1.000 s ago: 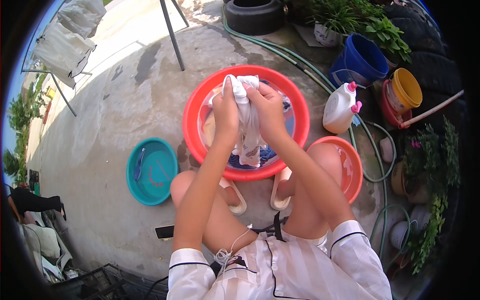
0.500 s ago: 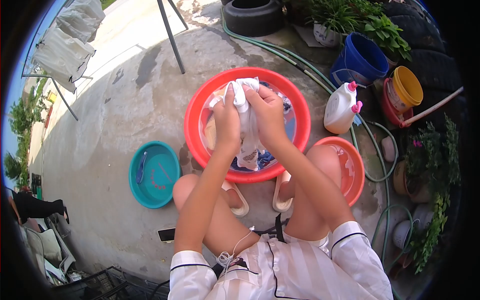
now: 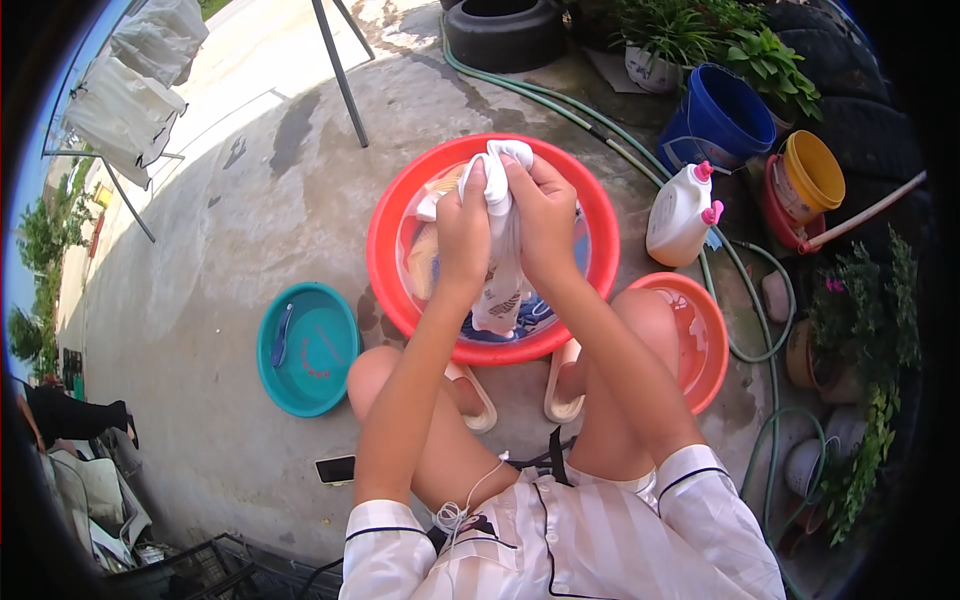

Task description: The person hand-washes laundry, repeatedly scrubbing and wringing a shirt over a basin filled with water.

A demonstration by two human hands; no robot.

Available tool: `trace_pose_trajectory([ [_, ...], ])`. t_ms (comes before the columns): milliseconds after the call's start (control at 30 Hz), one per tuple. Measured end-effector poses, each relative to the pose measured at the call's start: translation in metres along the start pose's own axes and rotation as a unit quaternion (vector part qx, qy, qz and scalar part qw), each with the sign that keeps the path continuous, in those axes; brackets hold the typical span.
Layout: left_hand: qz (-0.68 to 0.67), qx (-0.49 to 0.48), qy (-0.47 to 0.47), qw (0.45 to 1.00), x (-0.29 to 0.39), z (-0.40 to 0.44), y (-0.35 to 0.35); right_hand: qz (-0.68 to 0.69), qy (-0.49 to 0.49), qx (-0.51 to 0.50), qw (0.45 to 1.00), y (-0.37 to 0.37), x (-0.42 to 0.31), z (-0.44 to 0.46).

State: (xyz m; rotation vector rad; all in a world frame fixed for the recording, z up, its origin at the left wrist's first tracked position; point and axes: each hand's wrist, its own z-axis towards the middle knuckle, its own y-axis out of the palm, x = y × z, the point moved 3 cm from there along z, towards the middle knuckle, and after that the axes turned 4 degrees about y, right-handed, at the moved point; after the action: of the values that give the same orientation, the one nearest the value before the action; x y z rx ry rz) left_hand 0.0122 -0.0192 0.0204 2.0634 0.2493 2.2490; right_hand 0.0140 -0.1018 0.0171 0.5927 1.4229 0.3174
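Over a large red basin (image 3: 392, 290), my left hand (image 3: 464, 235) and my right hand (image 3: 543, 220) grip a white cloth (image 3: 505, 265) side by side. Both hands are closed on its bunched upper part, thumbs up. The lower part, with a dark print, hangs down into the basin. Below it lie dark blue fabric (image 3: 535, 318) and, on the left, a yellowish item (image 3: 424, 258) in the basin. The fingertips behind the cloth are partly hidden.
A teal basin (image 3: 308, 375) holding a blue brush (image 3: 283, 335) stands left, near a phone (image 3: 335, 470). On the right are an orange basin (image 3: 712, 350), a white jug (image 3: 680, 220), a blue bucket (image 3: 715, 120), a yellow bucket (image 3: 815, 172) and a green hose (image 3: 745, 357).
Both hands have shifted slightly right with the white cloth and come closer together. The cloth's top is bunched differently between the fingers, and more of the yellowish item shows.
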Motion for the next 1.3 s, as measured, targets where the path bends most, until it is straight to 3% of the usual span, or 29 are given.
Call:
trace_pose_trajectory([
  [167, -0.132, 0.019, -0.012, 0.991, -0.011, 0.018, -0.025, -0.092, 0.052, -0.132, 0.986, 0.01, 0.002, -0.019],
  [300, -0.151, 0.025, -0.049, 0.987, -0.019, 0.021, -0.028, -0.134, 0.011, -0.113, 0.984, 0.014, 0.013, -0.025],
  [433, 0.028, 0.031, -0.009, 0.999, -0.003, -0.004, -0.002, -0.028, 0.043, -0.02, 0.998, -0.003, 0.003, 0.002],
  [533, 0.032, -0.006, 0.016, 0.999, -0.006, -0.005, 0.001, -0.033, 0.021, 0.004, 0.999, -0.007, 0.005, 0.009],
  [667, -0.028, 0.064, 0.022, 0.997, -0.021, 0.017, -0.016, -0.029, 0.045, -0.052, 0.997, 0.003, 0.006, -0.002],
  [700, -0.069, 0.069, -0.032, 0.995, -0.016, 0.018, -0.021, -0.045, 0.049, -0.071, 0.995, 0.006, 0.008, -0.008],
  [767, -0.082, 0.073, -0.013, 0.994, -0.02, 0.026, -0.035, -0.076, 0.056, -0.108, 0.99, 0.013, 0.012, -0.018],
  [833, -0.071, 0.079, -0.004, 0.994, -0.021, 0.027, -0.035, -0.064, 0.038, -0.08, 0.994, 0.016, 0.014, -0.019],
  [1067, 0.127, 0.024, 0.126, 0.984, -0.008, -0.008, -0.002, -0.002, 0.049, 0.009, 0.999, -0.008, 0.016, 0.008],
  [1233, 0.01, 0.093, 0.028, 0.995, -0.015, 0.02, -0.025, -0.064, 0.064, -0.073, 0.993, -0.001, 0.022, -0.003],
  [1300, -0.034, 0.102, 0.04, 0.993, -0.012, 0.025, -0.034, -0.083, 0.05, -0.086, 0.992, 0.007, 0.026, -0.012],
])
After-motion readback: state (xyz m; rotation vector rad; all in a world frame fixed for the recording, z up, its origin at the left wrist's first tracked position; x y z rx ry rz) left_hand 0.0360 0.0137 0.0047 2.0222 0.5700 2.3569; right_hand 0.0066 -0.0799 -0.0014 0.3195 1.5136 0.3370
